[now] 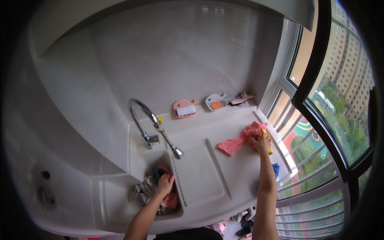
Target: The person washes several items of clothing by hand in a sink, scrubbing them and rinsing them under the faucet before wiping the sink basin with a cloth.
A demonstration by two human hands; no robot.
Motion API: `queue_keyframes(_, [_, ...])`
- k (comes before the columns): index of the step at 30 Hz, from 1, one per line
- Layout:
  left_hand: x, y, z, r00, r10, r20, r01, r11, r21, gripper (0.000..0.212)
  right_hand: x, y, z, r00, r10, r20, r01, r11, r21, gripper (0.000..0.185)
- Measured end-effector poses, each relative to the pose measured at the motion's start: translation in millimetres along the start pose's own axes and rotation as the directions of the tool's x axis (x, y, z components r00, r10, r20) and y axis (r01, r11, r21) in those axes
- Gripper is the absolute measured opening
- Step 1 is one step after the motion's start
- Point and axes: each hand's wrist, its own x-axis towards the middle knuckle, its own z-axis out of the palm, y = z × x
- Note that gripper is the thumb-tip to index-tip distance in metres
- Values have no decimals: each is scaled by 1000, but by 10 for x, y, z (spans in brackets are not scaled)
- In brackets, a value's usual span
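In the sink basin [114,207] at the lower left lies a heap of clothes, with a grey patterned cloth [145,190], a dark piece and a coral piece [170,200]. My left hand [166,183] rests on the heap; whether its fingers grip any cloth cannot be told. My right hand [262,142] is on a yellow cloth [270,150] at the counter's right side, its fingers partly hidden by the fabric. Against it lies a crumpled coral-pink garment [237,143]. A blue cloth [275,170] shows behind my right forearm.
A chrome gooseneck faucet [144,108] arches over the basin's edge beside the ribbed washboard [199,171]. Along the back ledge stand a pink whale soap dish [180,104], a white whale soap dish [212,99] and a pink brush [244,99]. A window frame [309,69] borders the right side.
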Motion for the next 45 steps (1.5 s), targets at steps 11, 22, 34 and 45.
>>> queue_keyframes(11, [489, 522, -293, 976, -12, -216, -19, 990, -139, 52, -1532, -1151, 827, 873, -486, -45, 474, 823, 314, 49])
queue_keyframes(22, [1108, 1008, -300, 991, 99, 86, -104, 992, 65, 79, -2583, -1422, 351, 710, -690, 139, 269, 449, 852, 24])
queue_keyframes(34, [1839, 1800, 712, 914, 242, 325, -309, 935, 173, 75, -1940, 988, -466, 962, 133, -239, -130, 991, 29, 73])
queue_keyframes(45, [229, 677, -448, 940, 331, 87, -341, 882, 324, 25, -2476, -1174, 480, 881, -473, 1, 453, 844, 288, 78])
